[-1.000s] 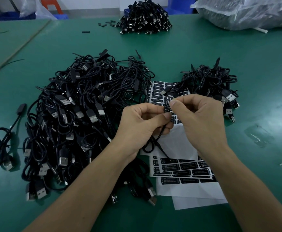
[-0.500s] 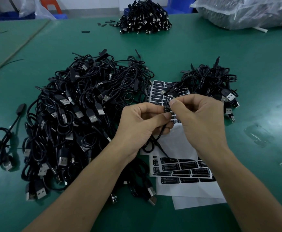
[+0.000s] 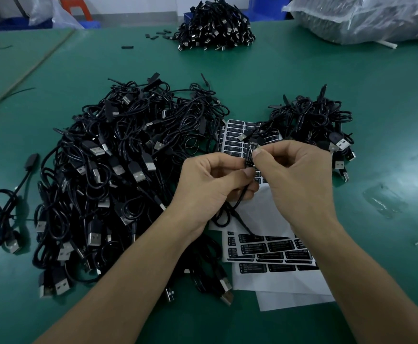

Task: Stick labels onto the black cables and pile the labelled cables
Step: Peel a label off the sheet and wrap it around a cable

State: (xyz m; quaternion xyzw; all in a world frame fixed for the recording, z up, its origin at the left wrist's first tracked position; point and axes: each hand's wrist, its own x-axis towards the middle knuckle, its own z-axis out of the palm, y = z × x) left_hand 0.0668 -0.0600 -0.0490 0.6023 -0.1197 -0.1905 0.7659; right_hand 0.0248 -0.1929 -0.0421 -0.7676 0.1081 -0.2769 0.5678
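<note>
The near label sheet (image 3: 275,249) reads "LED CONTROLLER". Just above it, the left hand (image 3: 213,184) and the right hand (image 3: 300,175) both pinch one black cable (image 3: 248,161), pressing a label (image 3: 250,148) on. The big pile (image 3: 118,175) beside the left hand probably needs labels; the small pile (image 3: 312,120) further right looks done.

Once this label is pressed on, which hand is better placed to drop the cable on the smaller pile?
Right, probably: the right hand pinches the label beside the smaller pile, while the left hand, holding the cable, sits nearer the large pile.
</note>
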